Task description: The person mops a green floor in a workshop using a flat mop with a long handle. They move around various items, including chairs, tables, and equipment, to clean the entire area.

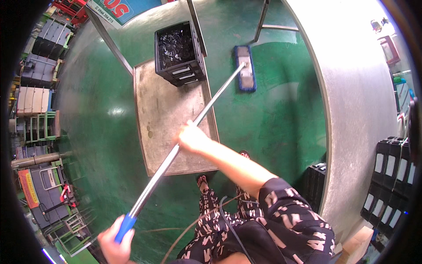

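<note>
A flat floor mop (154,179) with a long metal pole runs from my lower left up to the far middle. Its blue-fringed head (246,79) lies flat on the green floor. My left hand (115,243) is wrapped round the blue grip at the pole's near end. Higher up, my right hand (191,137) is closed round the middle of the pole, over a low flat cart (173,103). On that cart stands a black crate (180,72) holding many small dark pieces; the pole passes in front of the cart, to the right of the crate.
A long pale tabletop (354,127) runs along my right, with a table leg (262,20) near the mop head. Stacked black crates (389,176) stand beyond it. Metal racks and carts (48,189) line the left side. The cart's metal posts (110,42) rise at its far end.
</note>
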The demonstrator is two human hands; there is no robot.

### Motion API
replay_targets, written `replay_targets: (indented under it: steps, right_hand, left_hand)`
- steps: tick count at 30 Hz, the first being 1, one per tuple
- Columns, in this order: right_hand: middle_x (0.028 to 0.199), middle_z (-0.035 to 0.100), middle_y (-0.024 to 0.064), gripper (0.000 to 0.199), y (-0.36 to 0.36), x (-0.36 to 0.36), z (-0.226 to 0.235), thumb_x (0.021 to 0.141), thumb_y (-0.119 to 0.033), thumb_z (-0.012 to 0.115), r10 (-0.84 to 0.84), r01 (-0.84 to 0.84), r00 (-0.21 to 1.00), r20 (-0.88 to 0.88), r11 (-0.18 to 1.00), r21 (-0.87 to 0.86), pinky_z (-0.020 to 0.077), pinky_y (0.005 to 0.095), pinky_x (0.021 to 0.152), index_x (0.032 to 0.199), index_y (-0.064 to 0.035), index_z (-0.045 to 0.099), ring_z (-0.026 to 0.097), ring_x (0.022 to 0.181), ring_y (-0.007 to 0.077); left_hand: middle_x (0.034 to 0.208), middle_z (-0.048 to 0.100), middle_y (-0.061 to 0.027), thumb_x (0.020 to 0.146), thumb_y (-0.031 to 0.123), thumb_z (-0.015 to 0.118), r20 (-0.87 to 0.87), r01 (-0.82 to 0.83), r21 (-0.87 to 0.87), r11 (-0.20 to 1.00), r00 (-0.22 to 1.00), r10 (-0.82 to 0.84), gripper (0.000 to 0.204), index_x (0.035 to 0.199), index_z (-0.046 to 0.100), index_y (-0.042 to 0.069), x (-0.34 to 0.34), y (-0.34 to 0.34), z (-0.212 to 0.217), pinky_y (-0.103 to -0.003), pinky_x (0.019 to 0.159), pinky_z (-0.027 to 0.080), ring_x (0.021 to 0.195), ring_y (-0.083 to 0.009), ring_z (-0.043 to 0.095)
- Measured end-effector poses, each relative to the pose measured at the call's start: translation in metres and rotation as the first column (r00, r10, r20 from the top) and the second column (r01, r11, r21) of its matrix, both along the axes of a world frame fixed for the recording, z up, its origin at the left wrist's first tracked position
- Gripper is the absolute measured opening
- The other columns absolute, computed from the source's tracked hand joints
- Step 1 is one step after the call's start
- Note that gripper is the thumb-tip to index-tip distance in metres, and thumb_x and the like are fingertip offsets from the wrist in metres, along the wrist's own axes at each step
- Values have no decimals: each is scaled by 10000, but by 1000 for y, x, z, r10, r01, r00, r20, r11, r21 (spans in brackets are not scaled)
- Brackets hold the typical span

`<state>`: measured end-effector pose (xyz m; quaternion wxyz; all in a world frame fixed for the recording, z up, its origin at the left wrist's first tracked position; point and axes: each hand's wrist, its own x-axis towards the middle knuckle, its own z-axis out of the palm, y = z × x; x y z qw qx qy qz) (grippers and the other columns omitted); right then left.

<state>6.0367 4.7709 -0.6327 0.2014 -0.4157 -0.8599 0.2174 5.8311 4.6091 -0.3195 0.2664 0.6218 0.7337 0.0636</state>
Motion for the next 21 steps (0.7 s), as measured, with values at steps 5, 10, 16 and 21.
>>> replay_targets:
  steps: [5, 10, 16, 21]
  right_hand:
    - [844, 596, 35, 73, 57, 43, -57, 756, -241, 659, -370, 367, 913, 172, 929, 46, 259, 544, 1023, 776, -219, 726, 518, 1029, 252]
    - [882, 599, 58, 77, 67, 51, -61, 705, -210, 663, -302, 302, 944, -135, 953, -24, 213, 603, 1065, 754, -166, 703, 512, 1050, 286]
    - [712, 595, 32, 268, 22, 8, 20, 709, -404, 710, -236, 265, 945, -226, 958, 111, 334, 483, 903, 654, -146, 656, 542, 902, 255]
    - [638, 607, 93, 108, -22, 8, 106, 644, -240, 674, 66, -79, 975, -212, 995, -57, 414, 449, 729, 621, -153, 616, 606, 700, 308]
  left_hand:
    - [771, 650, -178, 734, 83, 715, -101, -22, 80, 997, 994, 30, 403, 1129, 638, 69, 58, 37, -74, -340, 646, 502, 666, -245, 652]
    - [739, 633, -184, 733, 133, 722, -207, 115, 65, 991, 973, -100, 462, 1179, 608, 109, 77, 31, -63, -392, 622, 497, 673, -357, 635]
    - [656, 599, -163, 716, 120, 728, -274, 197, -101, 975, 937, -218, 489, 1181, 592, 50, 68, 14, 57, -334, 545, 478, 553, -284, 613]
    - [835, 631, -172, 770, 102, 656, -449, 168, -429, 888, 813, -371, 459, 1209, 568, 0, 108, 3, 173, -305, 721, 471, 753, -194, 634]
